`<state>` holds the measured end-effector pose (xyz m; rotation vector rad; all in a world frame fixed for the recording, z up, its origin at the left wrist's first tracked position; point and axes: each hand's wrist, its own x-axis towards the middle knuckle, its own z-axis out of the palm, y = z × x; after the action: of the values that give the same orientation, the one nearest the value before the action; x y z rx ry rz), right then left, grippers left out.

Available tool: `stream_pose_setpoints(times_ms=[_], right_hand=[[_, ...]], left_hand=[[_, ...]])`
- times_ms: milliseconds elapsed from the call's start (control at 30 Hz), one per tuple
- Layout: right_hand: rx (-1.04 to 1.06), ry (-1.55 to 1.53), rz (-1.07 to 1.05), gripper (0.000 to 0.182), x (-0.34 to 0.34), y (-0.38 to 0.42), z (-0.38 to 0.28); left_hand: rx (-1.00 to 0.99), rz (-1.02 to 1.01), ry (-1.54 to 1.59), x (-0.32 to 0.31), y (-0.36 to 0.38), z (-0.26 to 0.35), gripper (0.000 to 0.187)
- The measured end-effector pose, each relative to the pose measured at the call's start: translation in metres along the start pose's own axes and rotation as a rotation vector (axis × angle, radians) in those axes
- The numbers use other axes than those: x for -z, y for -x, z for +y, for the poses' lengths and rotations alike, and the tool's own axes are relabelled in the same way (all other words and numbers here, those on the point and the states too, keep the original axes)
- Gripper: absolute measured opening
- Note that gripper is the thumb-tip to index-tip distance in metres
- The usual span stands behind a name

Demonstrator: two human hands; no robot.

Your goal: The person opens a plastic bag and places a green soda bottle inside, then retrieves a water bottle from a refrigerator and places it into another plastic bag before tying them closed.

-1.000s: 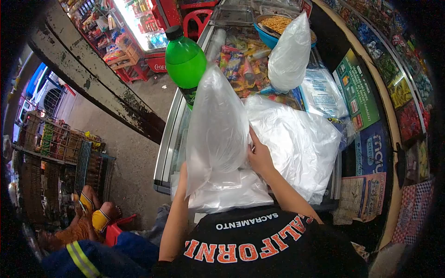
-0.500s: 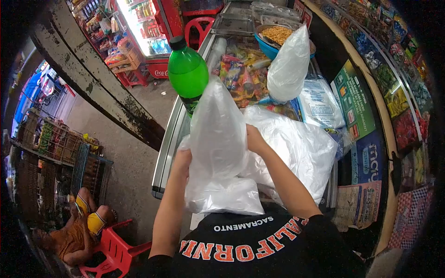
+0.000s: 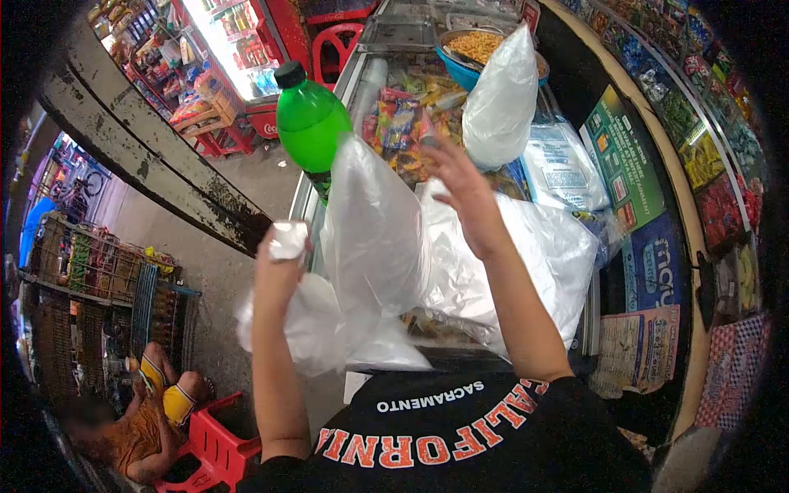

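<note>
My left hand (image 3: 282, 251) is closed around a bunched white plastic bag, whose loose part (image 3: 304, 324) hangs below my fist, blurred by motion. In front of me a translucent plastic-wrapped bundle (image 3: 371, 234) stands upright with a pointed top, between my hands. My right hand (image 3: 464, 191) is raised to its right, fingers apart and holding nothing. Beneath my right forearm lies a big white plastic bag (image 3: 534, 259). A green soda bottle (image 3: 312, 123) with a black cap is just behind the upright bundle.
Under these lies a glass-topped freezer (image 3: 362, 86) with colorful packets. Farther back are a second pointed plastic bundle (image 3: 500, 103), a blue-white packet (image 3: 563, 168) and a blue basin (image 3: 460, 72) of snacks. A person (image 3: 152, 419) sits on a red chair (image 3: 218, 435) at left.
My left hand has moved left and now pulls a bunched bag away from the bundle. My right hand has let go of the bundle, risen and spread its fingers.
</note>
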<state>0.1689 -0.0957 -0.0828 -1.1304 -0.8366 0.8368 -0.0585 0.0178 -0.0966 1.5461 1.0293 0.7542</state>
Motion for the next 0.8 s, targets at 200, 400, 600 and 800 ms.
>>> stream_pose_setpoints(times_ms=[200, 400, 600, 800], right_hand=[[0.608, 0.600, -0.142, 0.095, -0.054, 0.011, -0.015], [0.400, 0.460, 0.103, 0.099, -0.050, 0.042, 0.051], [0.153, 0.720, 0.028, 0.099, -0.019, 0.065, 0.130], [0.176, 0.620, -0.070, 0.089, -0.008, 0.060, 0.131]], left_hand=[[-0.418, -0.218, -0.031, -0.025, 0.023, 0.080, 0.059], [-0.471, -0.073, -0.308, -0.050, 0.027, 0.033, 0.092], [-0.217, -0.058, -0.367, -0.066, 0.039, -0.071, 0.095], [-0.154, -0.224, -0.251, -0.069, 0.032, -0.091, 0.088]])
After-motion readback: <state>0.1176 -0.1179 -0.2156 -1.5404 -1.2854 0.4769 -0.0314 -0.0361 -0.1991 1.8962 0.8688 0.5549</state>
